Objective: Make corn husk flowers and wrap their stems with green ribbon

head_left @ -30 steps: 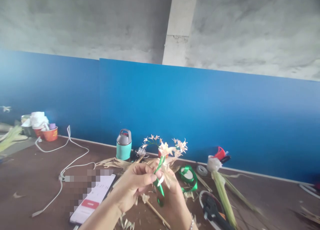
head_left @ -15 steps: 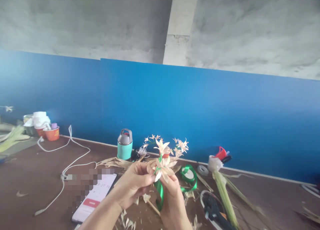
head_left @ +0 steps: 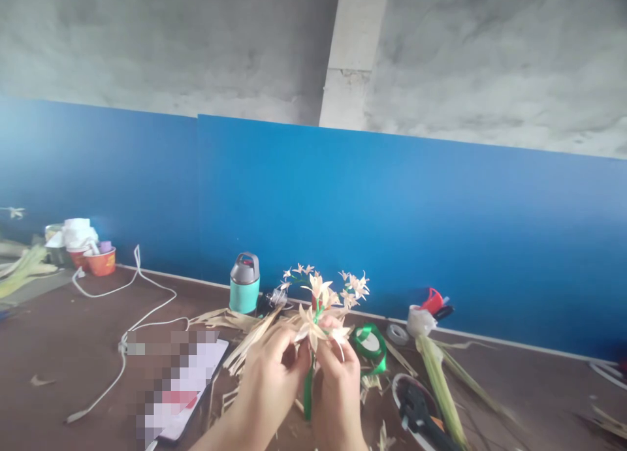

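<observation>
Pale, pointed-petal flowers (head_left: 310,328) on a green-wrapped stem stand upright between my two hands. My left hand (head_left: 274,366) pinches the stem from the left, just under the lower blossoms. On the right, my right hand (head_left: 337,373) has its fingers closed at the same stem, partly behind a petal. A green ribbon end (head_left: 307,395) hangs down between the palms. Behind the hands are more small pale flowers (head_left: 356,286). A roll of green ribbon (head_left: 371,346) lies right of my right hand.
Husk strips (head_left: 249,343) lie left of the hands, near a phone (head_left: 196,392) and a white cable (head_left: 147,317). A teal bottle (head_left: 244,294) stands by the blue partition (head_left: 304,196). To the right are a tape roll (head_left: 397,334), a black-handled tool (head_left: 416,408) and green husks (head_left: 443,392).
My left hand has moved slightly right and down, and my right hand has turned with its fingers higher around the stem. The lower blossoms have turned and shifted left; the ribbon end hangs straighter.
</observation>
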`<action>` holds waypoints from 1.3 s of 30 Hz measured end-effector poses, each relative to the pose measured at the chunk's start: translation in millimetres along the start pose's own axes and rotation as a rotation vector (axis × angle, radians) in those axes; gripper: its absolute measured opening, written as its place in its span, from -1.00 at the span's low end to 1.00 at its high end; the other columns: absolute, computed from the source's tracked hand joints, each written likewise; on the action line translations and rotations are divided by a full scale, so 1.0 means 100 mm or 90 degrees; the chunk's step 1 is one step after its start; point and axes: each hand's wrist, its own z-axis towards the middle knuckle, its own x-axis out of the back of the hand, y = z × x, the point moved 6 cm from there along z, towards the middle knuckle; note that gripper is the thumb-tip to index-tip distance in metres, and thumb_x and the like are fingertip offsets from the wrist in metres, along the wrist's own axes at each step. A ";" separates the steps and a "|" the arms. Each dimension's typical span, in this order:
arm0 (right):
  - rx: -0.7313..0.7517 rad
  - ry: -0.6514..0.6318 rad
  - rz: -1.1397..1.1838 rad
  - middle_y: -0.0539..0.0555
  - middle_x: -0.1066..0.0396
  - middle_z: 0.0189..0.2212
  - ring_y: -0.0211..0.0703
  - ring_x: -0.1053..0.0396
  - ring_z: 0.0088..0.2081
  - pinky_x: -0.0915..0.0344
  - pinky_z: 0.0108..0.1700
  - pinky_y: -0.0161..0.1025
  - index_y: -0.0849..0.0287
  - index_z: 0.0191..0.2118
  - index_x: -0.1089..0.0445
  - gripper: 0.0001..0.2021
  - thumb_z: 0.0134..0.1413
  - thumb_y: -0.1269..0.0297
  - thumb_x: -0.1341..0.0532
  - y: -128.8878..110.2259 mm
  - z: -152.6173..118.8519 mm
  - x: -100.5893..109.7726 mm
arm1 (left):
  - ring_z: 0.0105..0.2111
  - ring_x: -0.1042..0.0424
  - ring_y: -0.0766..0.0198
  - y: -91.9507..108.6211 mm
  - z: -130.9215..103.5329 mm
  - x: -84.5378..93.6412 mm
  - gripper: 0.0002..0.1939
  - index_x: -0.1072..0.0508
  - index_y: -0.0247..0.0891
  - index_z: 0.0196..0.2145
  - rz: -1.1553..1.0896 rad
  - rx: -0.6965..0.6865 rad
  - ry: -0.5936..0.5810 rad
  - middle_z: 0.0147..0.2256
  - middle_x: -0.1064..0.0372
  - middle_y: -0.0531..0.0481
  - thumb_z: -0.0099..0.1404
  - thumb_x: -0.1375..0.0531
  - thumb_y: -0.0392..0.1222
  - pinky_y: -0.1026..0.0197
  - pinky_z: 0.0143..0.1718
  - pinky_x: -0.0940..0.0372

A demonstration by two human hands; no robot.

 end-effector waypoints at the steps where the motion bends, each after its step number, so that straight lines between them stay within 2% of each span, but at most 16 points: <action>1: 0.013 0.009 -0.015 0.02 -0.43 -0.48 -0.13 -0.37 -0.37 -0.31 -0.21 -0.22 0.20 -0.42 -0.45 -0.81 -0.22 0.28 -0.41 -0.01 0.00 0.01 | -0.50 -0.37 0.22 0.00 0.00 0.00 -0.88 -0.47 -0.22 -0.54 -0.013 0.011 -0.002 -0.52 -0.44 -0.03 0.11 -0.16 -0.28 0.22 -0.41 -0.24; 2: 0.021 0.012 -0.030 0.03 -0.44 -0.46 -0.12 -0.37 -0.35 -0.31 -0.20 -0.23 0.19 -0.40 -0.46 -0.81 -0.20 0.26 -0.40 -0.02 0.00 0.02 | -0.51 -0.36 0.23 -0.02 0.01 -0.02 -0.89 -0.47 -0.22 -0.54 -0.043 0.043 -0.021 -0.53 -0.44 -0.02 0.11 -0.17 -0.27 0.24 -0.42 -0.23; 4: 0.013 -0.008 -0.054 0.05 -0.45 -0.42 -0.11 -0.37 -0.33 -0.31 -0.20 -0.24 0.18 -0.39 -0.47 -0.81 -0.17 0.22 -0.39 -0.05 0.00 0.01 | -0.60 -0.27 0.31 -0.08 0.03 -0.07 -0.86 -0.44 -0.23 -0.59 -0.149 0.163 -0.094 -0.62 -0.35 0.04 0.10 -0.20 -0.24 0.30 -0.54 -0.16; 6: -0.022 -0.039 -0.072 0.07 -0.46 -0.40 -0.09 -0.38 -0.33 -0.32 -0.24 -0.24 0.18 -0.39 -0.48 -0.81 -0.17 0.21 -0.39 -0.08 0.02 0.00 | -0.71 -0.09 0.42 -0.16 0.03 -0.15 -0.82 -0.38 -0.25 -0.64 -0.300 0.314 -0.168 -0.73 -0.18 0.14 0.05 -0.23 -0.19 0.35 -0.67 0.02; 8: -0.073 -0.065 -0.073 0.08 -0.48 -0.40 -0.08 -0.40 -0.35 -0.33 -0.31 -0.23 0.18 -0.35 -0.49 -0.80 -0.18 0.25 -0.38 -0.10 0.05 0.01 | -0.76 0.05 0.49 -0.22 0.02 -0.18 -0.78 -0.32 -0.25 -0.67 -0.441 0.423 -0.197 -0.79 -0.06 0.21 -0.03 -0.28 -0.17 0.37 -0.72 0.19; 11: -0.165 -0.180 -0.019 0.08 -0.49 -0.38 -0.08 -0.41 -0.35 -0.32 -0.34 -0.24 0.17 -0.27 -0.49 -0.80 -0.12 0.31 -0.32 -0.10 0.07 -0.07 | -0.74 0.10 0.56 -0.27 0.00 -0.22 -0.73 -0.29 -0.29 -0.67 -0.592 0.511 -0.228 -0.77 -0.03 0.24 -0.10 -0.34 -0.19 0.42 -0.72 0.27; 13: -0.185 -0.260 0.016 0.09 -0.49 -0.35 -0.07 -0.41 -0.32 -0.32 -0.32 -0.24 0.17 -0.27 -0.50 -0.81 -0.10 0.32 -0.29 -0.13 0.06 -0.16 | -0.72 0.10 0.61 -0.29 -0.03 -0.25 -0.72 -0.30 -0.33 -0.64 -0.665 0.559 -0.239 -0.70 -0.08 0.23 -0.13 -0.37 -0.23 0.47 -0.71 0.27; 17: -0.167 -0.291 0.007 0.08 -0.49 -0.34 -0.09 -0.41 -0.31 -0.32 -0.29 -0.25 0.16 -0.28 -0.51 -0.82 -0.10 0.29 -0.32 -0.15 0.06 -0.22 | -0.71 0.09 0.64 -0.26 -0.10 -0.30 -0.70 -0.32 -0.34 -0.52 -0.769 0.633 -0.260 -0.63 -0.13 0.22 -0.17 -0.39 -0.34 0.51 -0.72 0.30; 19: -0.166 -0.310 0.020 0.08 -0.48 -0.39 -0.10 -0.40 -0.36 -0.31 -0.34 -0.25 0.17 -0.36 -0.50 -0.84 -0.14 0.26 -0.35 -0.12 0.05 -0.22 | -0.72 0.09 0.64 -0.22 -0.12 -0.33 -0.70 -0.33 -0.33 -0.47 -0.807 0.655 -0.286 -0.64 -0.13 0.22 -0.15 -0.38 -0.37 0.52 -0.74 0.33; 23: -0.178 -0.310 0.055 0.05 -0.43 -0.55 -0.13 -0.37 -0.46 -0.29 -0.42 -0.25 0.17 -0.53 -0.46 -0.83 -0.25 0.24 -0.41 -0.04 0.05 -0.17 | -0.75 0.10 0.67 -0.16 -0.16 -0.37 -0.71 -0.34 -0.35 -0.48 -0.850 0.660 -0.364 -0.65 -0.16 0.21 -0.15 -0.37 -0.40 0.54 -0.76 0.33; 27: -0.189 -0.299 0.071 0.03 -0.38 -0.59 -0.18 -0.31 -0.54 -0.27 -0.49 -0.26 0.19 -0.55 -0.48 -0.81 -0.33 0.23 -0.44 -0.03 0.01 -0.17 | -0.78 0.05 0.66 -0.09 -0.20 -0.38 -0.80 -0.41 -0.38 -0.47 -0.829 0.604 -0.502 -0.63 -0.24 0.12 -0.08 -0.34 -0.33 0.49 -0.79 0.30; 29: -0.186 -0.293 0.073 0.01 -0.36 -0.61 -0.23 -0.27 -0.58 -0.26 -0.50 -0.28 0.19 -0.56 -0.49 -0.82 -0.34 0.24 -0.45 -0.04 0.00 -0.17 | -0.79 0.03 0.64 -0.07 -0.19 -0.36 -0.83 -0.42 -0.37 -0.50 -0.800 0.573 -0.521 -0.65 -0.22 0.14 -0.08 -0.33 -0.29 0.45 -0.79 0.29; 34: -0.152 -0.274 0.064 0.00 -0.38 -0.61 -0.25 -0.26 -0.58 -0.27 -0.46 -0.27 0.16 -0.59 -0.51 -0.84 -0.34 0.24 -0.46 -0.09 0.05 -0.14 | -0.76 0.00 0.56 -0.05 -0.09 -0.27 -0.79 -0.31 -0.28 -0.63 -0.614 0.498 -0.421 -0.70 -0.09 0.20 -0.05 -0.31 -0.25 0.40 -0.74 0.25; 39: -0.112 -0.183 0.068 -0.01 -0.45 -0.61 -0.18 -0.34 -0.52 -0.30 -0.34 -0.21 0.12 -0.64 -0.51 -0.85 -0.46 0.31 -0.48 -0.13 0.11 -0.10 | -0.69 -0.04 0.46 0.00 0.04 -0.13 -0.92 -0.43 -0.25 -0.59 -0.343 0.300 -0.283 -0.66 -0.16 0.16 0.03 -0.20 -0.32 0.34 -0.65 0.04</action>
